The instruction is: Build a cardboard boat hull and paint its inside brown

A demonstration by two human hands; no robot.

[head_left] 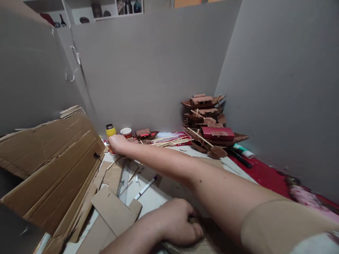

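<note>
My right hand [118, 144] is stretched far out to the left, beside a yellow bottle [110, 131] with a dark cap. Its fingers are hidden behind the back of the hand, so any grip there cannot be made out. A paper cup [126, 132] stands just right of that hand. Close to me, my left hand [182, 222] is closed, fingers curled, low over a brown, grainy piece [201, 246]. What it holds, if anything, is hidden. A white marker pen [145, 187], a clear ruler [123, 178] and cut cardboard pieces [115, 210] lie beyond and left of it.
Large cardboard sheets [60, 165] lean along the left side. Several model boats [218, 134] are stacked at the back right, with a small boat [145, 134] and thin wooden sticks [172, 141] along the back. A green-and-white tube [243, 150] lies right. Grey walls [148, 70] surround the table.
</note>
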